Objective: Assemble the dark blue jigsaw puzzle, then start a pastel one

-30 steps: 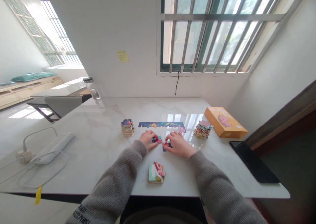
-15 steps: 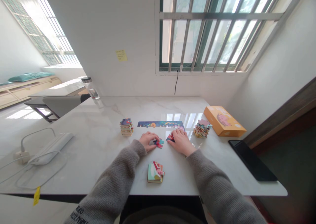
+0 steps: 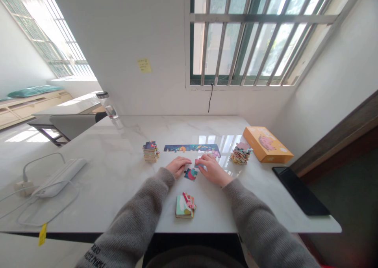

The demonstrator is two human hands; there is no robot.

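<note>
My right hand grips a puzzle piece with pink on it between thumb and fingers, just below the joined puzzle strip. Opposite it, my left hand rests low over the table with its fingers stretched out and nothing visible in them. Just below the gap between the hands lies a loose blue, red and teal puzzle piece. A short stack of puzzle pieces, with a green and white one on top, is nearer to me.
Taller stacks of puzzle pieces stand at left and right. An orange box and a black tablet-like slab are on the right. A power strip with cables lies left; a clear bottle stands behind.
My left hand has let go of the blue, red and teal piece, which now lies lower on the table. The piece in my right hand has moved slightly left and looks turned.
</note>
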